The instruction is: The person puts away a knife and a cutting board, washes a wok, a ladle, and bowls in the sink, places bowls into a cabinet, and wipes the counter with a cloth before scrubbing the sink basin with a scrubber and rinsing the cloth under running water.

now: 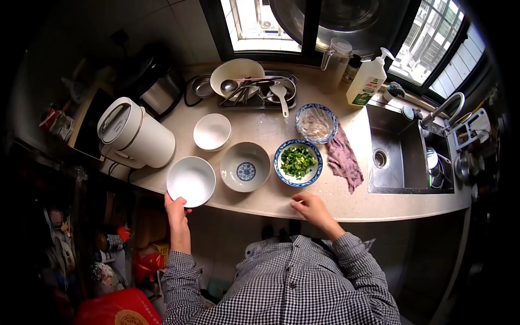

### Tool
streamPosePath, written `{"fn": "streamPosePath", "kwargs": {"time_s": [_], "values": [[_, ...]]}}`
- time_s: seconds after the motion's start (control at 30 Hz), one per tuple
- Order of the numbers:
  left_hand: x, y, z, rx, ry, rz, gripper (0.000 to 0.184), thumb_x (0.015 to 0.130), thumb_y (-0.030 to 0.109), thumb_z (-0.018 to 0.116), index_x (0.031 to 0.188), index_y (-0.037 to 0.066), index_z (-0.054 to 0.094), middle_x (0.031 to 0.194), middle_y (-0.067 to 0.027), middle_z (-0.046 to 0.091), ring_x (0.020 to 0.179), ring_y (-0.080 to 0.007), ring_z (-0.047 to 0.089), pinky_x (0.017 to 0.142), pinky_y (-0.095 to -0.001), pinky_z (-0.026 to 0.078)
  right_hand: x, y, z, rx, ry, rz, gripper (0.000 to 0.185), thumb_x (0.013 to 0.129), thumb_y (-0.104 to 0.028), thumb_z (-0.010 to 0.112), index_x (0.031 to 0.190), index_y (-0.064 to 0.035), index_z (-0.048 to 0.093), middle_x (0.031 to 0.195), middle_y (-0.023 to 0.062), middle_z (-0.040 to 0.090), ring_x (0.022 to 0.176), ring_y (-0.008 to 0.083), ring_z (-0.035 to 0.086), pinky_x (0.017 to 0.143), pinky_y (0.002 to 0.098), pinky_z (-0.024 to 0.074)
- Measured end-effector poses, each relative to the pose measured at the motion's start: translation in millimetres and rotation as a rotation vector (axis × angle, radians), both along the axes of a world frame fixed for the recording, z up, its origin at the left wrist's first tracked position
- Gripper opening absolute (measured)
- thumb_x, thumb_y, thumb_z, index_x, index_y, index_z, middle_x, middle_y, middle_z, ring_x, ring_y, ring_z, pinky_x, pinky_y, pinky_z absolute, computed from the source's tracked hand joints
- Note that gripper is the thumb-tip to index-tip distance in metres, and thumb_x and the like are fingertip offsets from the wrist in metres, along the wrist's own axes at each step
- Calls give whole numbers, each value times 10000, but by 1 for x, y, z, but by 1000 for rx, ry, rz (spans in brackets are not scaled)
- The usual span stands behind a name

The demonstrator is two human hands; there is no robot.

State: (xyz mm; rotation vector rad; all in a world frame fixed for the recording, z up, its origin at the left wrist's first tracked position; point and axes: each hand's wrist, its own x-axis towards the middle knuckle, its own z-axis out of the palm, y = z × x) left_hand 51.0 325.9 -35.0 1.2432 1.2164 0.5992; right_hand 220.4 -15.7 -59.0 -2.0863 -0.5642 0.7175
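- Left hand (176, 212): thumb and fingers pinching the lower rim of a plain white round bowl (190, 181), left of centre.
- Right hand (313, 208), lower centre: fingers curled inward; I cannot tell whether their tips meet.
- Above it: blue-and-white patterned round bowl (318, 172) holding chopped greens (297, 162).
- Mid-frame, between those bowls: greyish round bowl (234, 158) with blue central medallion (246, 171).

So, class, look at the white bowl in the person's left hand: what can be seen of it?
The white bowl is round, plain and smooth, ceramic by its look, with nothing visible inside. Its open side faces the camera. The left hand grips its near edge. It appears over the front edge of the counter, left of the bowl with a blue centre. Whether it touches the counter is unclear.
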Motion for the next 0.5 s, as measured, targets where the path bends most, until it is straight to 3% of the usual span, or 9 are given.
{"fn": "streamPosePath", "kwargs": {"time_s": [0.03,0.23,0.33,0.43,0.5], "values": [[1,0,-5,-19,-6,10,598,577,-15,460,1166,84,428,873,-102,568,546,-175,548,352,-230,395,0,12,-4,15,67,54,392,817,-288,582,1088,-5,558,947,132,631,778,214,616,675,331,497],[7,3,-37,-125,-54,72,582,588,-20,455,1160,79,415,862,-140,560,459,-194,522,337,-254,433,4,95,-4,307,760,-182,631,833,-357,568,1268,16,304,1011,192,533,726,218,597,517,308,521],[10,-1,-31,-156,-74,54,567,622,-45,432,1177,61,400,934,-142,556,549,-208,563,350,-237,418,8,126,-15,290,760,-304,555,829,-240,550,1232,7,259,1017,201,494,723,238,585,512,334,541],[9,4,-41,-201,-132,59,522,656,-28,452,1166,64,391,935,-141,548,596,-211,567,385,-256,441,8,145,-63,437,667,-378,398,798,-110,483,1137,15,317,997,187,493,693,236,593,495,337,553],[6,5,-48,-237,-201,47,432,755,53,535,1159,74,382,935,-137,539,650,-209,564,457,-276,468,0,137,-18,478,797,-399,417,742,-26,402,1151,26,338,932,191,543,624,250,609,476,343,553]]}}
